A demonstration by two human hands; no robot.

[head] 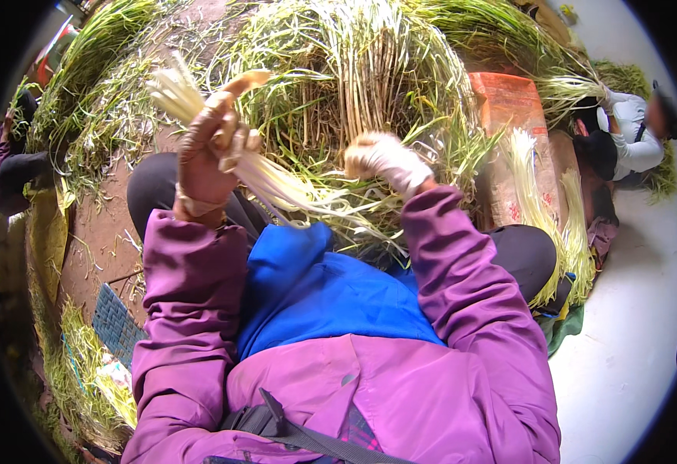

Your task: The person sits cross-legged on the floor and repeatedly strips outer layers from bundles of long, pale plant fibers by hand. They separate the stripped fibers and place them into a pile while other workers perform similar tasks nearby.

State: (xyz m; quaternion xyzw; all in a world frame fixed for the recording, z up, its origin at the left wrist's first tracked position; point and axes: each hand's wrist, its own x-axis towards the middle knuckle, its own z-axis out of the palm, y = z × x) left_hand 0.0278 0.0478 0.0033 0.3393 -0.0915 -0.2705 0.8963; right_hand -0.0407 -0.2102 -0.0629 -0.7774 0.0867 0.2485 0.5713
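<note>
My left hand [208, 151], in a stained thin glove, grips a bunch of pale yellow-white stalks [283, 182]. The bunch's cut-looking ends stick out above the hand, and its thin ends trail down over my lap. One of my fingers points out, away from the bunch. My right hand [388, 159], in a whitish glove, is blurred, with its fingers curled beside a large heap of leafy green stalks [373, 81]. I cannot tell whether anything is between those fingers. Brown lower stems stand close together in the heap's middle. A blue apron [338, 301] covers my lap.
Right of the heap lies an orange-and-tan woven sack [509, 151] with pale stalk bundles [530, 214] on it. A person in white [631, 136] sits beyond. Another person [11, 162] is at the far left. A blue woven mat piece [117, 322] lies at my left.
</note>
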